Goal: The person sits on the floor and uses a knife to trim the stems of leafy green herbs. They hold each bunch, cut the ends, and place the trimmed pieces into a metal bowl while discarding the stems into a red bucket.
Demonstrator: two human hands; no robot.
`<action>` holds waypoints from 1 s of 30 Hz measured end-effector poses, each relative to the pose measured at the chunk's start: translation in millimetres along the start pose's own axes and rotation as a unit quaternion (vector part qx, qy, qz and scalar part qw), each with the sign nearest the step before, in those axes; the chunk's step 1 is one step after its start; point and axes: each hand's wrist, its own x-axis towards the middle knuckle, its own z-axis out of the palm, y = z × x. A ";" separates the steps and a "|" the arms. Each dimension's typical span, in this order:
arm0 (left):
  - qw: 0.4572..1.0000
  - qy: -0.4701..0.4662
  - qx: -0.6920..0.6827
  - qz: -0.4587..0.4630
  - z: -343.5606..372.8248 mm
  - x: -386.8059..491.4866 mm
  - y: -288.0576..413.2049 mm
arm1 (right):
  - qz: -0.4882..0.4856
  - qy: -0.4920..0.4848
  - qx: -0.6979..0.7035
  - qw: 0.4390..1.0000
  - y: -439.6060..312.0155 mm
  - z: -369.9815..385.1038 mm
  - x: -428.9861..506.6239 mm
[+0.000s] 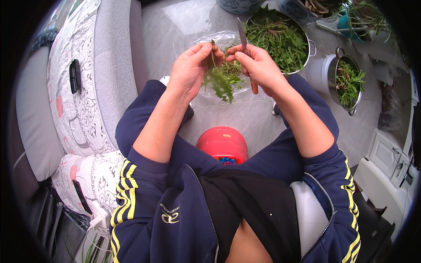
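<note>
My left hand point(192, 65) pinches a leafy green plant point(222, 83) by its root end, its leaves hanging down. In my right hand point(260, 64) is a knife point(242, 34) with an orange-brown handle, its blade pointing up and away from me. The two hands are close together but apart. Below them a clear plastic bag point(200, 93) lies on the grey tile floor with more greens point(232, 70) on it. Just beyond my right hand stands a large metal pot point(307, 54) heaped with leafy greens point(279, 42).
A metal colander point(359, 98) of greens leans by a white bucket point(317, 74) at the right. A red plastic stool point(222, 141) stands between my legs. The sofa point(115, 49) on the left holds a black case point(75, 76) and a phone point(82, 197). White cabinets point(383, 151) stand far right.
</note>
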 end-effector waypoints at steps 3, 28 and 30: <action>1.000 -0.018 -0.001 -0.013 -0.2 -1.0 -0.5 | -0.151 0.058 -0.165 0.973 4.3 3.6 5.6; 0.996 -0.012 0.086 -0.014 14.5 -10.8 -4.8 | -0.286 0.102 -0.421 0.855 16.5 9.9 -6.7; 0.996 -0.012 0.088 -0.016 14.2 -10.7 -4.6 | -0.292 0.104 -0.419 0.854 16.5 9.2 -6.1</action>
